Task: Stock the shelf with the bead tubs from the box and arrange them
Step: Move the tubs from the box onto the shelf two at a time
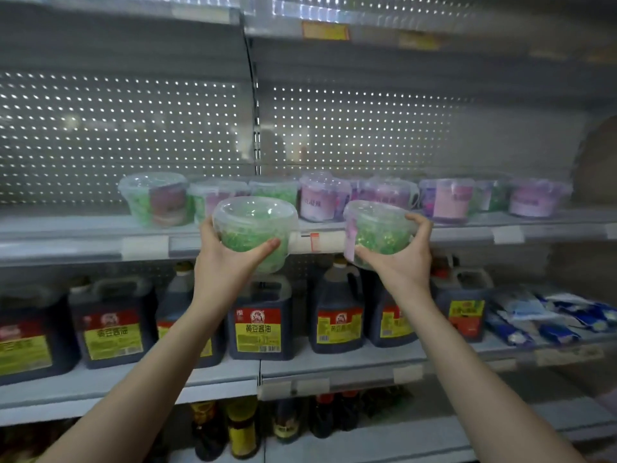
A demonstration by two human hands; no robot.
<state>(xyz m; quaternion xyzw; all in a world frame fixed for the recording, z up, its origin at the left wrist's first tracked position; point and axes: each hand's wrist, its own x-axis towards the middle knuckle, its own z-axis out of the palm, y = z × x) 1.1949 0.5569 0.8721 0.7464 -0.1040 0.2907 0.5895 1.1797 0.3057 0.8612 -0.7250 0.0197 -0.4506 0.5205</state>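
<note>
My left hand (pixel 230 262) grips a clear tub of green beads (pixel 254 228) from below, held just in front of the shelf edge (pixel 83 243). In my right hand (pixel 405 259) sits a second tub of green beads (pixel 379 232) with a pink label on its left side, tilted a little. Both tubs hover at the height of the shelf's front lip. On the shelf behind them stands a row of tubs: a green one at the left (pixel 155 198), then green and purple ones (pixel 322 197) running to the right (pixel 537 197). The box is out of view.
Dark soy sauce jugs with yellow and red labels (pixel 258 324) fill the shelf below. Blue and white packets (pixel 554 315) lie at its right end. Small bottles (pixel 240 426) stand on the lowest shelf. A perforated back panel (pixel 117 128) rises behind the tubs.
</note>
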